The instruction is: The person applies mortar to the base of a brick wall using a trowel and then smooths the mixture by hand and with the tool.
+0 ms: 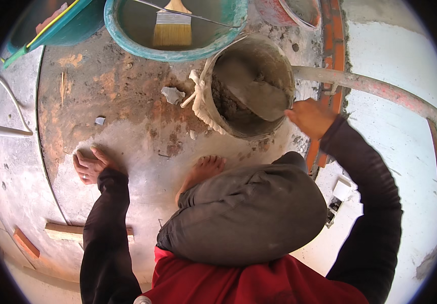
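Note:
My right hand is closed round the handle of a trowel at the bucket's right rim. The trowel's grey blade is inside the bucket, over dark wet mortar, its outline smeared by motion. A twisted pale cloth or rope is tied on the bucket's left side. Away to the left, my left hand leans on the dusty floor with its fingers spread, holding nothing. A ring shows on one finger.
Behind the bucket stands a teal basin of murky water with a wide brush in it. Another teal container is far left. A pole runs off right past bricks. Wood lies near left.

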Motion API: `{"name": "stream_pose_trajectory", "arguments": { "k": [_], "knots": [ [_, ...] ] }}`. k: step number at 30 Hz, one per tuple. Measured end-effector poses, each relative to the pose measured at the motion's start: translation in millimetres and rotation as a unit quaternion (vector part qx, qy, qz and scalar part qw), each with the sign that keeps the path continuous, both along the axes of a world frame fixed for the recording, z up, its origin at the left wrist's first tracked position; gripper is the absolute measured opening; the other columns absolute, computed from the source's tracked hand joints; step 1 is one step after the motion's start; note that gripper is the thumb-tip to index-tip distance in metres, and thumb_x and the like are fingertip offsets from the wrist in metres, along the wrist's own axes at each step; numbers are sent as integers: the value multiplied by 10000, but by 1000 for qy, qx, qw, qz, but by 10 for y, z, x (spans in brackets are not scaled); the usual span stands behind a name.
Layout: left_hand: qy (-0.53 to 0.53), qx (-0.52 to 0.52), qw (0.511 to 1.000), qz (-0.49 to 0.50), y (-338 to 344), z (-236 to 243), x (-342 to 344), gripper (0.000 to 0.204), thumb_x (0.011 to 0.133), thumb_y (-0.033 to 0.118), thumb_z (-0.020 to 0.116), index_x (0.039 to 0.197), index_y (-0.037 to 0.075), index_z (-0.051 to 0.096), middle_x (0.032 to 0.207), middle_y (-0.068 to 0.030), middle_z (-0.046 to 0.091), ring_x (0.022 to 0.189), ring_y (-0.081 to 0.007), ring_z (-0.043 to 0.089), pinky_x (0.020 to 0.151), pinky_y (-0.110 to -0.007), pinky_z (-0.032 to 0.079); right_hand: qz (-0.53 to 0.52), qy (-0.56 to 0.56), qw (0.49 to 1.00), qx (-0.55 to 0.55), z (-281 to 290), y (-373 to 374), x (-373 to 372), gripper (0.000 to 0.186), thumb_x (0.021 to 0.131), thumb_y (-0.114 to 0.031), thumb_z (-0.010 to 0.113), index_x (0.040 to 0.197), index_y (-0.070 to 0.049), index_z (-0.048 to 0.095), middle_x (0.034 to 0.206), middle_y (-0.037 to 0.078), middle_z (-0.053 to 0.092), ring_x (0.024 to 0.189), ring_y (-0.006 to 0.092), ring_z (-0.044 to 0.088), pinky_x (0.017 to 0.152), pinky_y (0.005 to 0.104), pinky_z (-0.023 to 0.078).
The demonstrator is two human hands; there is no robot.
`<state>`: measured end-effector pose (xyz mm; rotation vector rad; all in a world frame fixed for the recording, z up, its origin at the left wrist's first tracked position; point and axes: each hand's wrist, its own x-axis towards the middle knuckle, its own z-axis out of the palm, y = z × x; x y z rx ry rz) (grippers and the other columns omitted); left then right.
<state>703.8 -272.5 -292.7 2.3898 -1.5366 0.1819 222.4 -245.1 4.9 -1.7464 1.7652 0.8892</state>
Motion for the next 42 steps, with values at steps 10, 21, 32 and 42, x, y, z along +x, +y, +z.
{"name": "stream_pose_trajectory", "arguments": {
  "k": [10, 21, 32, 42],
  "knots": [
    [-1, 18, 1000, 15, 4, 57, -11, 611, 947, 622, 423, 1364, 180, 491, 1424, -16, 443, 1311, -243, 397, 1054, -487, 269, -25, 22, 999, 9, 186, -245, 374, 379, 991, -351, 486, 895, -17, 635, 847, 204, 650, 855, 408, 631, 756, 521, 497],
    [-16, 9, 1000, 11, -18, 9, 22, 604, 951, 606, 425, 1364, 169, 489, 1419, -27, 454, 1317, -242, 402, 1057, -487, 269, 47, 75, 992, -92, 178, -267, 76, 296, 926, -313, 578, 900, -31, 662, 782, 200, 659, 795, 392, 651, 719, 502, 512],
    [-16, 32, 999, 14, 5, 84, -6, 622, 957, 605, 414, 1375, 148, 472, 1427, -41, 443, 1339, -240, 379, 1060, -481, 271, -40, -68, 993, -84, -295, -55, 242, 365, 929, -312, 580, 817, 32, 633, 711, 250, 615, 746, 436, 628, 703, 503, 499],
    [-24, -14, 1000, -11, 5, 70, -24, 616, 965, 603, 405, 1368, 143, 478, 1397, -46, 475, 1298, -254, 433, 1048, -484, 303, -155, -179, 971, -28, -401, 80, 214, 424, 946, -325, 582, 758, 55, 596, 670, 248, 561, 675, 428, 584, 638, 465, 459]
  ]
}}
